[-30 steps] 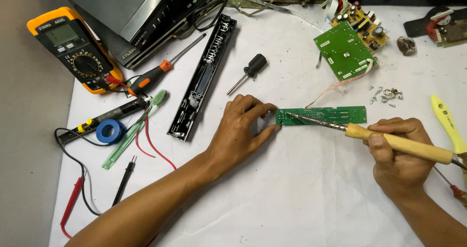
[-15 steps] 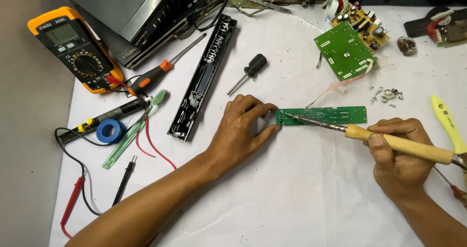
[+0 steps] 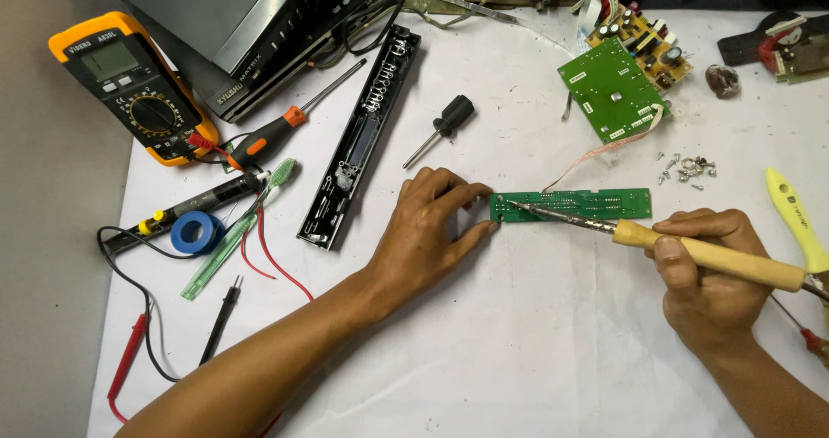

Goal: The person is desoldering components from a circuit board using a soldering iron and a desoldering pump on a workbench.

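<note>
A long narrow green circuit board [image 3: 596, 203] lies flat on the white table sheet [image 3: 535, 343]. My left hand [image 3: 432, 231] presses its left end down with the fingertips. My right hand [image 3: 712, 278] grips the wooden handle of a soldering iron [image 3: 691, 250]. The iron's metal tip rests on the board's left end, close to my left fingers.
A long black plastic front panel [image 3: 363, 136], a small black screwdriver [image 3: 440, 127] and an orange-handled screwdriver [image 3: 276, 136] lie at upper left. A yellow multimeter [image 3: 129, 84] with leads, blue tape roll [image 3: 194, 231], square green board [image 3: 613, 88], loose screws [image 3: 686, 169] and a yellow tool [image 3: 799, 218] surround the work.
</note>
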